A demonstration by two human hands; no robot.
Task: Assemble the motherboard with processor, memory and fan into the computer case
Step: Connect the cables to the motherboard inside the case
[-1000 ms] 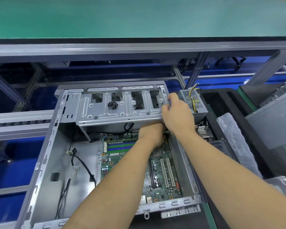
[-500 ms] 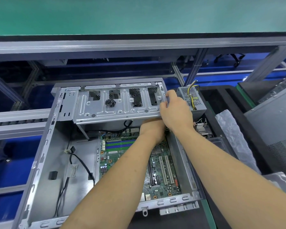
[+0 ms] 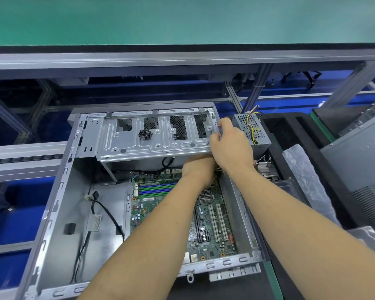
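An open grey computer case (image 3: 52, 213) lies flat in front of me. A green motherboard (image 3: 152, 204) with blue and green memory slots sits in its right half. A silver drive cage (image 3: 152, 137) spans the case's far end, with a cluster of black screws (image 3: 145, 134) on top. My right hand (image 3: 230, 146) grips the cage's right end. My left hand (image 3: 198, 169) reaches under that end above the board, its fingers hidden. A heatsink with fan (image 3: 265, 169) lies outside the case to the right, partly hidden by my right arm.
A grey power supply (image 3: 252, 131) with yellow and black wires stands right of the case. Clear plastic wrap (image 3: 305, 180) and black foam trays lie further right, beside another grey case (image 3: 359, 169). Black cables (image 3: 104, 213) run along the case floor. Conveyor rails pass behind.
The view has shifted slightly. Both hands stay at the right end of the drive cage, the right hand's grip barely changed.
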